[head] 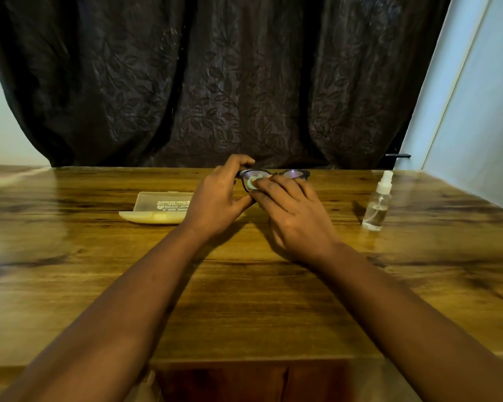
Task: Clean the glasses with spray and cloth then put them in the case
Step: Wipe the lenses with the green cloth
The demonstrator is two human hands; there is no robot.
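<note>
A left hand [215,198] pinches black-framed glasses [295,173] lying three-to-nine while a right hand [294,213] presses a pale green cloth [251,182] to the lens; the open translucent plastic case [157,208] lies at the left hand's nine o'clock.

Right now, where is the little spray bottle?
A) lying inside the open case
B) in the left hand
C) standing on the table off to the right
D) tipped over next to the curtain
C: the spray bottle stands upright on the table, off to the right of both hands, which are busy with the glasses and cloth.
</note>
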